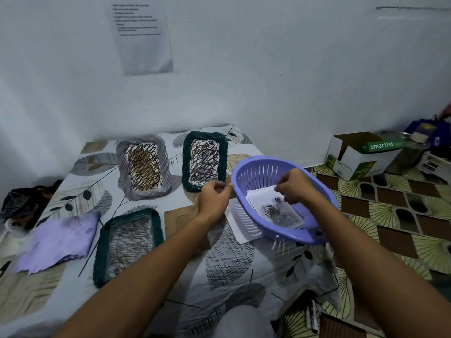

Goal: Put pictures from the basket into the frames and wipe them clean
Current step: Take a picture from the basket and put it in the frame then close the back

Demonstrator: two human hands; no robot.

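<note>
Seen from my head camera, I sit at a low surface covered with a leaf-patterned sheet [151, 240], both bare arms stretched forward. My left hand [212, 199] pinches the near-left rim of a purple slotted basket [253, 172], thumb and curled fingers closed on its edge, and the basket sits tilted at the sheet's right side, partly over the patterned floor mat [395, 215]. My right hand [294, 185] reaches inside the basket, its fingertips drawn together on the upper corner of the top sheet in a small stack of pictures [275, 211]; the top picture shows dark spiral drawings. Just beside the basket, partly under it, a loose white paper [238, 228] lies on the sheet next to a brown cardboard backing [180, 218]. Three frames lie flat further left, each showing scribbled lines inside: a pale grey frame [142, 164] and a dark green frame [205, 161] near the wall, and a second dark green frame [128, 245] nearer to me. A lilac cloth [58, 242] lies left of that nearer frame, touching or nearly touching its edge. Dark crumpled fabric [26, 203] sits at the far left. A printed notice [141, 32] hangs on the white wall, its text too blurred to read. At far right stands an open cardboard box [361, 154] marked "smartist".
</note>
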